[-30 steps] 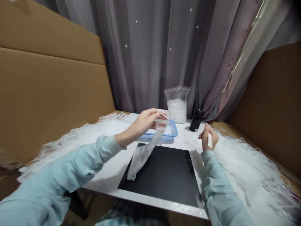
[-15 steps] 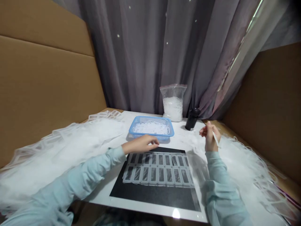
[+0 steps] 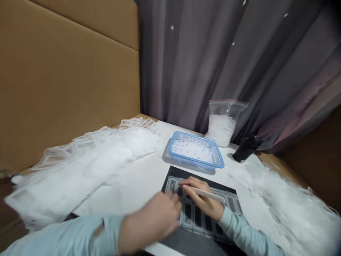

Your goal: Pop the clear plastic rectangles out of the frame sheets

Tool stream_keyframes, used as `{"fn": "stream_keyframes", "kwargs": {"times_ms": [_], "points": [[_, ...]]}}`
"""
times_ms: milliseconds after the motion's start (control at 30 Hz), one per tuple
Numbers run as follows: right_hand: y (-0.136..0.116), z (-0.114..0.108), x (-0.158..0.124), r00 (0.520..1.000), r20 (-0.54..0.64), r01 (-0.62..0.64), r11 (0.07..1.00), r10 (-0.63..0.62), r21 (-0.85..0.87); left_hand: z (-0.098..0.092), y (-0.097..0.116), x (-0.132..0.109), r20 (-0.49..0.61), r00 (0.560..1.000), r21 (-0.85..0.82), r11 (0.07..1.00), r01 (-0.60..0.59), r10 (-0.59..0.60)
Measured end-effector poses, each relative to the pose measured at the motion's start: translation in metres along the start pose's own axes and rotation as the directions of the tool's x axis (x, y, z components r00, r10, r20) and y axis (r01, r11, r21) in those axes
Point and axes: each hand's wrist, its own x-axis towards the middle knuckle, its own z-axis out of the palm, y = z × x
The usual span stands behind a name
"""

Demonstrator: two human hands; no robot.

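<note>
My right hand (image 3: 205, 199) is closed on a slim white stick-like tool (image 3: 209, 195), its fingertips at the upper left of a translucent sheet (image 3: 188, 213) with rows of rectangular frames. That sheet lies on a black mat (image 3: 186, 240). Blurred by motion, my left hand (image 3: 156, 218) has curled fingers at the sheet's left edge. Whatever may be between those fingers is hidden.
Behind the mat stands a blue basket (image 3: 195, 164) holding small white pieces. A zip bag (image 3: 222, 128) of white strips and a black cylindrical container (image 3: 246, 148) are farther back. White frame sheets (image 3: 98, 160) pile up left; white scraps (image 3: 287, 199) lie right.
My right hand has come in from the right, bringing the white tool over the sheet. My left hand has drawn back toward me to the sheet's left side. The view has turned left.
</note>
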Motion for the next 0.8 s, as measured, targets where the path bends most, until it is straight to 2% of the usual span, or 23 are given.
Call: {"fn": "stream_keyframes", "kwargs": {"times_ms": [33,100,133,167,233,300,367,467,633,700,800], "points": [[0.005,0.008,0.001,1.000,0.005,-0.020,1.000,0.020,0.020,0.022,0.016,-0.002,-0.028,0.999,0.049,0.998,0.025,-0.024],[0.013,0.019,0.001,0.998,0.004,-0.055,0.997,0.055,0.056,0.067,0.039,-0.003,-0.233,0.972,0.363,0.924,0.124,-0.039],[0.017,0.023,0.001,0.998,0.005,-0.066,0.996,0.066,0.068,0.085,0.046,-0.003,-0.307,0.951,0.465,0.868,0.176,-0.028],[0.019,0.025,0.000,0.997,0.009,-0.071,0.995,0.070,0.074,0.100,0.051,-0.003,-0.357,0.934,0.540,0.813,0.220,-0.016],[0.024,0.026,0.000,0.998,0.017,-0.056,0.995,0.055,0.082,0.115,0.054,-0.004,-0.434,0.901,0.667,0.683,0.299,0.030],[0.027,0.026,0.000,1.000,0.020,-0.016,0.995,0.014,0.098,0.113,0.053,-0.005,-0.456,0.885,0.746,0.581,0.326,0.090],[0.030,0.026,0.001,0.999,0.026,0.036,0.991,-0.039,0.127,0.105,0.053,-0.003,-0.458,0.878,0.780,0.537,0.322,0.140],[0.032,0.027,0.003,0.995,0.040,0.083,0.984,-0.090,0.158,0.095,0.054,0.000,-0.481,0.863,0.764,0.555,0.328,0.153],[0.033,0.029,0.003,0.990,0.050,0.124,0.986,-0.131,0.112,0.100,0.053,0.004,-0.501,0.848,0.741,0.593,0.316,0.173],[0.034,0.030,0.003,0.987,0.054,0.145,0.985,-0.150,0.088,0.103,0.050,0.003,-0.484,0.851,0.761,0.577,0.296,0.203],[0.036,0.030,0.001,0.983,0.062,0.173,0.984,-0.175,0.037,0.101,0.043,0.001,-0.421,0.868,0.829,0.500,0.250,0.264]]}}
